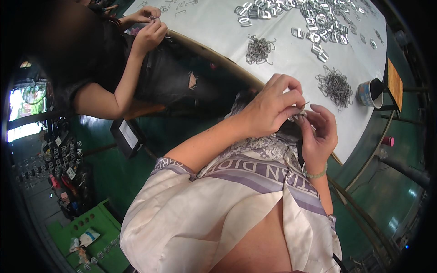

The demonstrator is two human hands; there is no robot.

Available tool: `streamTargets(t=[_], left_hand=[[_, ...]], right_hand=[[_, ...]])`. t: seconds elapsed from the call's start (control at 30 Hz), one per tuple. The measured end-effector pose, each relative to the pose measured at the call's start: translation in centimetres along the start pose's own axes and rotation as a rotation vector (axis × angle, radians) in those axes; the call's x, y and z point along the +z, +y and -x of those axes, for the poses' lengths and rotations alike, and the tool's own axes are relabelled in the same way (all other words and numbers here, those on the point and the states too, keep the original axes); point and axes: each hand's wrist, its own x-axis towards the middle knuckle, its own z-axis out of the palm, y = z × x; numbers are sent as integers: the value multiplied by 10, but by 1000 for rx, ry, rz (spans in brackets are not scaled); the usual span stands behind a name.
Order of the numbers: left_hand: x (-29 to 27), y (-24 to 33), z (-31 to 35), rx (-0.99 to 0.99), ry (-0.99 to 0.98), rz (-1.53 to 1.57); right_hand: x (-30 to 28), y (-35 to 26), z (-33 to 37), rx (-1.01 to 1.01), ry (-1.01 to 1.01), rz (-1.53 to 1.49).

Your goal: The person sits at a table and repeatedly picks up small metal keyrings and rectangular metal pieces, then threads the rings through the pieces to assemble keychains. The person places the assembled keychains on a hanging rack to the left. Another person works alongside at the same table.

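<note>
Between the narrowed fingertips of the left hand [276,105] and right hand [322,133], a small part [302,112] is held; long axis unclear. The wire pile [336,87] lies ahead-right on the desk [296,59], nearer the right grip.

Comprises two wearer's hands [275,103] [322,136], two co-worker's hands [151,35], one tub [365,94]. Includes two dense wire clumps [258,49] [336,87] and uncountable buckles [324,34].

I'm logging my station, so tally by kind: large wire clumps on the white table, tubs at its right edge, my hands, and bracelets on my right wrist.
Large wire clumps: 2 (left clump, right clump)
Tubs: 1 (tub)
Hands: 2 (left hand, right hand)
Bracelets: 1 (green bracelet)
Total: 6
</note>
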Motion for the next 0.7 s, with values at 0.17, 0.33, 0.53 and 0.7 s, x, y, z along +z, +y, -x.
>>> streamTargets(t=[0.17, 0.33, 0.53, 0.7], left_hand=[[0, 6, -2, 57, 44, 8], [-20, 19, 0, -2, 64, 106], [-66, 52, -23, 103, 140, 208], [-100, 92, -55, 269, 402, 295]], right_hand=[[-3, -7, -5, -71, -46, -33], [-16, 11, -16, -133, 92, -124], [-32, 76, -37, -53, 142, 201], [-19, 106, -46, -209, 128, 424]])
